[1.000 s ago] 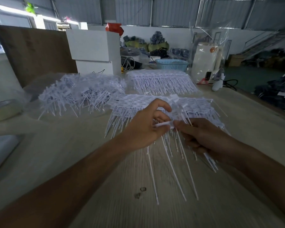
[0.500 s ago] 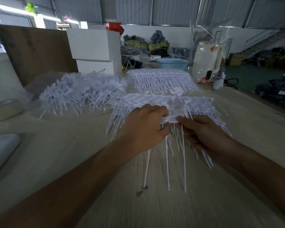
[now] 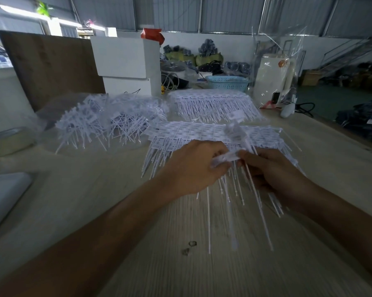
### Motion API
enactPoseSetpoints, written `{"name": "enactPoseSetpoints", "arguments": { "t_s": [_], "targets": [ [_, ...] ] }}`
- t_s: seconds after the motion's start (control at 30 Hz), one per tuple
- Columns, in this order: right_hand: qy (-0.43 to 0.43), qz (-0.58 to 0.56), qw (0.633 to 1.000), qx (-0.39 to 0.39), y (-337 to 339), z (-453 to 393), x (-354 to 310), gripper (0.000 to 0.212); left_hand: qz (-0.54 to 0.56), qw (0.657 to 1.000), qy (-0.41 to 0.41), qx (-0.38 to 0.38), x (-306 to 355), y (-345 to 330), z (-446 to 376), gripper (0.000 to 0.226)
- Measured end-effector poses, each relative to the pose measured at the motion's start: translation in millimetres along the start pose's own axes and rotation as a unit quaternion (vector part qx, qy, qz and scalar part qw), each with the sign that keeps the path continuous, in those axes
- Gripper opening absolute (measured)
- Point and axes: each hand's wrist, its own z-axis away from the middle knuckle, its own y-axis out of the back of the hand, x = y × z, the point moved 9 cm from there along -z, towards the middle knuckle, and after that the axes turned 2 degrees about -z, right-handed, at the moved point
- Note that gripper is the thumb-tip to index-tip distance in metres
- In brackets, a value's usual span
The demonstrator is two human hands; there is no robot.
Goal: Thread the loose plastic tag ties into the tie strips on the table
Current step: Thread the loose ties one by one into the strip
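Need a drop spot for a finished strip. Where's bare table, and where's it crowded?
Bare wood: the near table below both hands, and the left stretch between the loose tie pile and the pale pad. Crowded: the tie strips ahead of the left hand and right hand, and the far strip stack.

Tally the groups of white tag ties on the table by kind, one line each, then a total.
Loose tangled heap of ties: 1
Flat tie strip stacks lying on the table: 2, the far one and the near one
Strip held between the left hand and right hand: 1
Total: 4
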Motion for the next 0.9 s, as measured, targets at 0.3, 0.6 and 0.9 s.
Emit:
{"name": "enactPoseSetpoints", "arguments": {
  "t_s": [0.3,0.6,0.9],
  "targets": [
    [-0.02,-0.036,0.999,-0.017,2.1,-1.9,3.4,0.038,-0.07,0.996,-0.034,0.04,-0.5,-4.4,5.0,0.029],
    [0.053,0.035,0.996,-0.058,-9.1,7.2,-17.7,0.03,0.081,0.996,-0.039,0.006,-7.9,-5.2,-1.0,0.025],
    [0.086,0.065,0.993,-0.042,-6.3,4.9,-19.7,0.028,0.165,0.986,0.009,0.013,-16.8,-5.3,-1.4,0.014]
  ]
}}
